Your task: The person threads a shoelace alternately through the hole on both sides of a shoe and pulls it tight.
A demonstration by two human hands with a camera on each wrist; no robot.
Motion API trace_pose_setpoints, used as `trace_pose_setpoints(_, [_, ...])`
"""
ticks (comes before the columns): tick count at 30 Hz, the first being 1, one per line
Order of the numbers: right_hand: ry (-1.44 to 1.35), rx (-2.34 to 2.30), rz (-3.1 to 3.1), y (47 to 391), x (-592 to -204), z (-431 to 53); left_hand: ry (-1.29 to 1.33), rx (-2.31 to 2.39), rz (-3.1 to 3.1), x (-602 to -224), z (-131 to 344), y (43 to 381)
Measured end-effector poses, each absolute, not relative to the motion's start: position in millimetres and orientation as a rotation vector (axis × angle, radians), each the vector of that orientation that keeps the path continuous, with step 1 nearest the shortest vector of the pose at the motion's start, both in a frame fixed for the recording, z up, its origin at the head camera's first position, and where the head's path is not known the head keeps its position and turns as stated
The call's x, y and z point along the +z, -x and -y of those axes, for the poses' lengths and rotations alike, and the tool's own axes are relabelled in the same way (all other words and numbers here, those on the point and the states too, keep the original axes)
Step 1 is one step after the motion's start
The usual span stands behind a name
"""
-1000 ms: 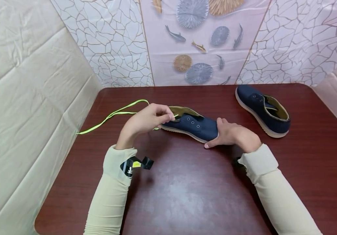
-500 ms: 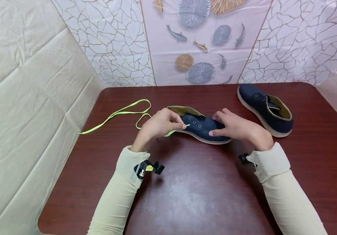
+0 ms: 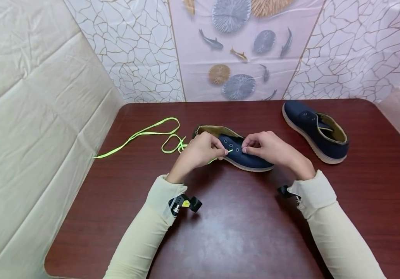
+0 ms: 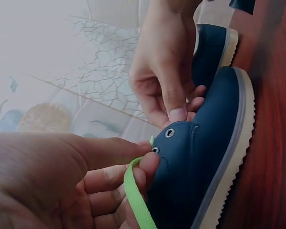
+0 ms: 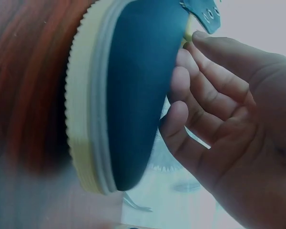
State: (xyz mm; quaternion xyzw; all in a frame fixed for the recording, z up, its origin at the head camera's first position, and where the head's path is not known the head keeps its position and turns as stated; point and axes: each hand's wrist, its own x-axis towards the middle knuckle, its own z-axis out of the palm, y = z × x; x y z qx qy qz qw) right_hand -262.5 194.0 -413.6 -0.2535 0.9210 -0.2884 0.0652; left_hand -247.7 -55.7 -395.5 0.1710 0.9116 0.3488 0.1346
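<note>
I have the flat, neon-green shoelace (image 4: 133,193) pinched between the thumb and fingers of my left hand (image 3: 202,150), the grip closed tight near the end, so that a short tip pokes out towards the small silver-ringed eyelets (image 4: 169,132); I cannot tell whether that tip touches one. The rest of the lace runs back beneath my left hand and lies in loose loops at centre left of the head view, its far end by the table's left edge. The low navy-blue fabric shoe with a pale ridged sole (image 3: 244,159) sits upright in the middle of the frame, between my hands, toe pointing right and a little down. My right hand (image 3: 269,146) is drawn into a pinch, thumb and fingertips closed on the edge of the upper beside the front eyelet, though I cannot tell which layer they have. The matching navy-blue shoe (image 3: 313,131), with a tan-lined opening, stands at upper right, well apart from my fingers. Both shoes rest on the glossy reddish-brown table (image 3: 217,232), and my cream sleeves (image 3: 135,240) come in from the bottom of the frame.
</note>
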Motion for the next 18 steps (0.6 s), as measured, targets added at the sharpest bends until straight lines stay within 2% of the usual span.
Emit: trace_pose_setpoints(18, [0.798, -0.976, -2.689, 263.8, -415.1, -194.8, -0.414, 0.996, -2.719, -403.1, 43.0, 243.9])
